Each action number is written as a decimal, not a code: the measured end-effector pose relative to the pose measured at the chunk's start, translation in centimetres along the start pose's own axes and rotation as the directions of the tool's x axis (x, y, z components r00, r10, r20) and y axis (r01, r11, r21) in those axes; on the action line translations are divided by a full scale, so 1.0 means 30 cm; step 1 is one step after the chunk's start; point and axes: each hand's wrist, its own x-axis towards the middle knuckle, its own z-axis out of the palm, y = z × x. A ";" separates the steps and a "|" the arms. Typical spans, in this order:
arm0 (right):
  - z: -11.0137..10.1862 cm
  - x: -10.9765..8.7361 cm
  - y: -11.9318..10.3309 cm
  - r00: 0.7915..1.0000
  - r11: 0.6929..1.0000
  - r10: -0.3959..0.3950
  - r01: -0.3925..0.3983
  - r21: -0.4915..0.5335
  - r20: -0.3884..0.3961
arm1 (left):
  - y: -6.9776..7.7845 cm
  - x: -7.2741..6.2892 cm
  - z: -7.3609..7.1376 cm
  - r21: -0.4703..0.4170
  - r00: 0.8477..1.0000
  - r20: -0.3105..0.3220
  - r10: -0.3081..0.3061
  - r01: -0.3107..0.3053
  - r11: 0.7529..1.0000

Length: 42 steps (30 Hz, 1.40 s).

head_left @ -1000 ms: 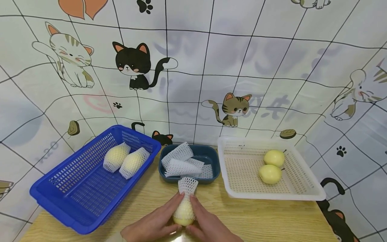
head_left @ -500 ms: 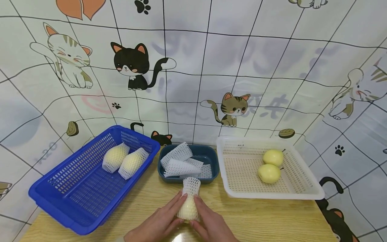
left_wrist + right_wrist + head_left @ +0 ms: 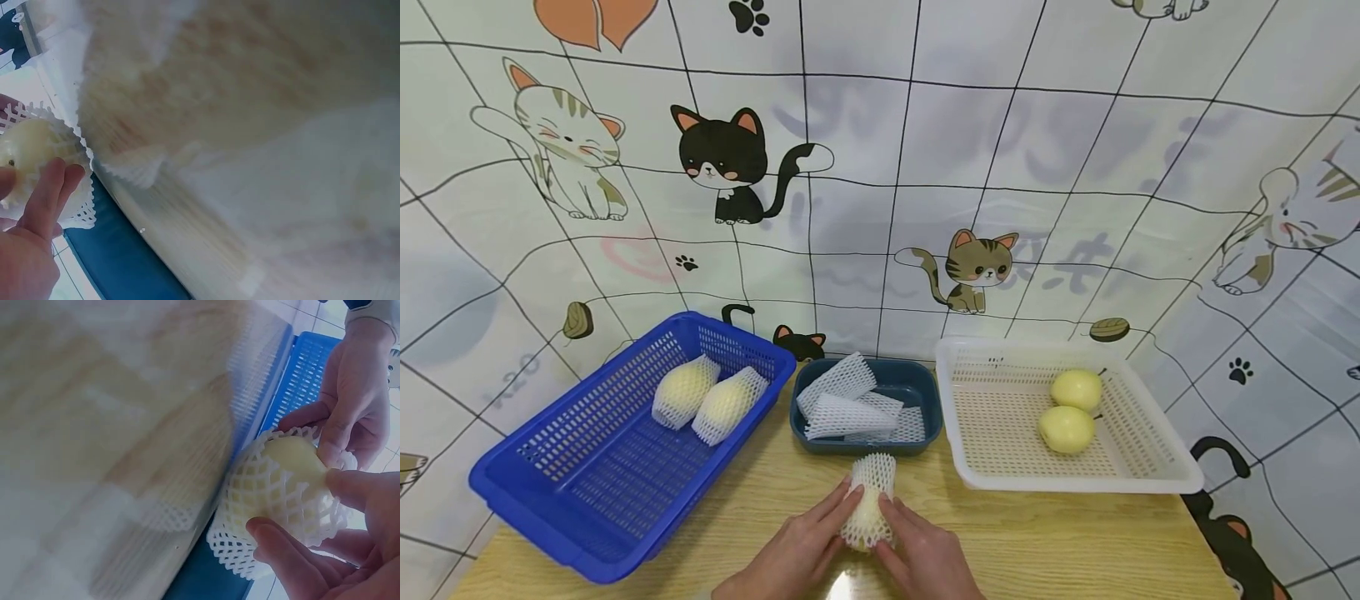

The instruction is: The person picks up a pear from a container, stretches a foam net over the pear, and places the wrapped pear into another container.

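Observation:
A pale yellow pear in a white foam net sleeve point(image 3: 871, 498) is held between both hands at the table's front. On its left side the left hand point(image 3: 801, 542) grips it, fingers along the net and thumb low. From the other side the right hand point(image 3: 931, 550) holds it with fingers and thumb. Bare yellow skin of the pear point(image 3: 299, 456) shows at the net's open end in the right wrist view, with both thumbs at that edge. The far end of the sleeve stands up past the fruit. In the left wrist view a dark spot marks the pear point(image 3: 28, 147).
Behind the hands, a dark teal bin point(image 3: 867, 447) holds several foam net sleeves point(image 3: 850, 415). At left, a blue basket point(image 3: 561, 467) has two netted pears point(image 3: 730, 405). A white basket point(image 3: 1000, 482) with two bare pears point(image 3: 1067, 430) stands at right. A cat-print curtain point(image 3: 850, 208) hangs behind.
The net has been drawn further down over the pear, covering more of its near end. Both hands and the pear have shifted slightly right, and the sleeve's top has dropped nearer.

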 end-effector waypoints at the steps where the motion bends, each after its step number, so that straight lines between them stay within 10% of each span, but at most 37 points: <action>1: 0.001 0.001 -0.001 1.000 1.000 -0.010 0.010 -0.021 -0.014 | 0.001 0.001 0.001 0.007 1.000 -0.009 0.003 -0.003 1.000; 9: -0.013 0.004 0.004 0.990 0.991 0.052 -0.067 0.116 0.128 | -0.015 -0.009 -0.002 -0.104 0.997 0.046 -0.068 0.073 0.992; 12: -0.015 0.002 0.019 0.949 0.937 0.110 -0.198 0.287 0.296 | -0.025 -0.013 -0.016 -0.311 0.977 0.152 -0.147 0.188 0.931; 17: -0.023 0.021 0.047 0.825 0.651 0.175 -0.506 0.565 0.537 | -0.026 0.006 -0.047 -0.619 0.934 0.256 -0.251 0.358 0.699; 22: -0.032 0.043 0.060 0.766 0.316 0.120 -0.633 0.707 0.631 | -0.011 0.042 -0.061 -0.740 0.848 0.332 -0.413 0.505 0.444; 24: -0.036 0.045 0.058 0.751 0.224 0.095 -0.656 0.721 0.654 | -0.008 0.052 -0.058 -0.728 0.818 0.335 -0.467 0.540 0.423; 27: -0.044 0.048 0.054 0.753 0.154 0.066 -0.656 0.739 0.655 | -0.009 0.058 -0.051 -0.655 0.792 0.306 -0.528 0.578 0.486; 31: -0.066 0.055 0.055 0.809 0.170 0.021 -0.582 0.795 0.587 | -0.009 0.063 -0.043 -0.614 0.785 0.288 -0.549 0.591 0.523; 34: -0.086 0.064 0.057 0.851 0.213 0.003 -0.514 0.831 0.525 | -0.009 0.068 -0.043 -0.671 0.792 0.303 -0.529 0.572 0.472; 38: -0.106 0.067 0.070 0.907 0.355 0.035 -0.403 0.843 0.419 | -0.013 0.075 -0.048 -0.822 0.798 0.373 -0.472 0.520 0.230; 42: -0.107 0.065 0.069 0.962 0.612 0.096 -0.261 0.747 0.257 | -0.007 0.084 -0.052 -0.912 0.836 0.395 -0.381 0.408 -0.048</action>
